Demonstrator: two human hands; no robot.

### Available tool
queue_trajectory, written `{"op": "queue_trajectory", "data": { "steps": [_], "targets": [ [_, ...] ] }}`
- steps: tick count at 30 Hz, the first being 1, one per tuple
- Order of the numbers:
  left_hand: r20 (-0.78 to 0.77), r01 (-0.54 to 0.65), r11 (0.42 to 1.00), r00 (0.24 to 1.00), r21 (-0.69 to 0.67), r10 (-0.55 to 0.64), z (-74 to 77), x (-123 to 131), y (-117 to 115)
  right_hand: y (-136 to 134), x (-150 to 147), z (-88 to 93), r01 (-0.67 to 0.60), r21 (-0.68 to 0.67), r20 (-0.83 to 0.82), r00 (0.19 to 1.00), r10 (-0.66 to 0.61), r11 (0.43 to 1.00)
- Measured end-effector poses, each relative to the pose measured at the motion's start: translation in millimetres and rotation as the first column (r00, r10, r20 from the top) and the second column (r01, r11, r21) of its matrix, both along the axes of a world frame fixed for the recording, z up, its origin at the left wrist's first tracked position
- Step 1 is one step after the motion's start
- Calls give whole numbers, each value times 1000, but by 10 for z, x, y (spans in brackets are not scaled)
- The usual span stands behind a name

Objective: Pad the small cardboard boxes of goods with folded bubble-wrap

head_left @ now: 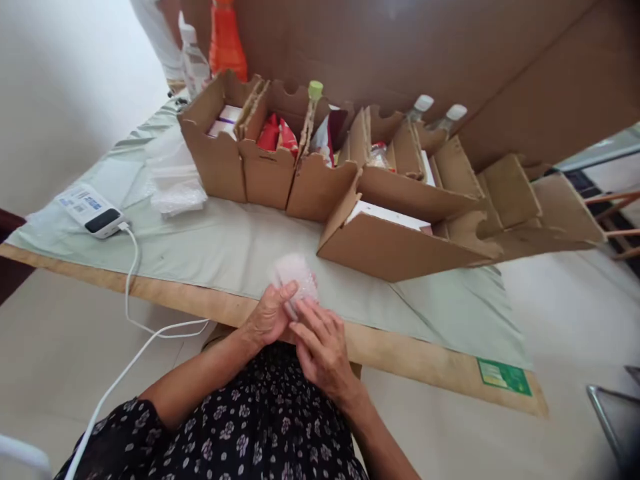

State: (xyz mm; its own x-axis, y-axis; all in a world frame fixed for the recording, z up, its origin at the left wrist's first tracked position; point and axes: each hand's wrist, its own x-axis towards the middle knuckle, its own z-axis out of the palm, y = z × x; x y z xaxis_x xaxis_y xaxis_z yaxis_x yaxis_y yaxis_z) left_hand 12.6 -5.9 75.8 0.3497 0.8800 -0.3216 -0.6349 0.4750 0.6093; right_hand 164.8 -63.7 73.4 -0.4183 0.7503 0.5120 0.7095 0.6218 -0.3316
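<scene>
A small packet of clear bubble wrap (295, 272) is held up just over the front edge of the table. My left hand (271, 312) grips its left side, with the thumb lying across it. The fingers of my right hand (323, 339) are bent against its lower right part. What the wrap contains, if anything, cannot be made out. More clear bubble wrap (179, 197) lies in a loose stack on the cloth, left of the cardboard boxes.
Cardboard bins (267, 177) holding packets and small boxes line the back, one long bin (400, 243) jutting forward. A white power bank (95, 212) on the green cloth (235, 243) trails a white cable (134, 267) over the front edge. Bottles, including an orange one (226, 43), stand behind.
</scene>
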Motion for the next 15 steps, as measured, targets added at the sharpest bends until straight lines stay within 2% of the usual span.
{"op": "queue_trajectory", "data": {
  "steps": [2, 5, 8, 11, 13, 15],
  "targets": [
    [-25, 28, 999, 999, -34, -29, 21, 101, 20, -159, 12, 17, -7, -30, -110, 994, 3, 1000],
    [-95, 42, 999, 995, 31, -39, 16, 230, -4, -215, 119, 105, 183, -18, -272, 945, -181, 983],
    [-177, 64, 994, 983, 90, -47, 5, 287, -95, -139, 243, 125, 316, -51, -265, 910, -318, 947],
    [-207, 193, 977, 963, 92, -171, 20, 253, -192, -26, 331, 20, 349, -203, -213, 896, -389, 915],
    [-223, 249, 963, 949, 104, -222, 53, 188, -219, 31, 404, -85, 412, -342, -274, 816, -509, 845],
    [-228, 261, 958, 946, 115, -231, 101, 107, -207, 56, 501, -181, 415, -483, -422, 661, -620, 771]
  ]
}}
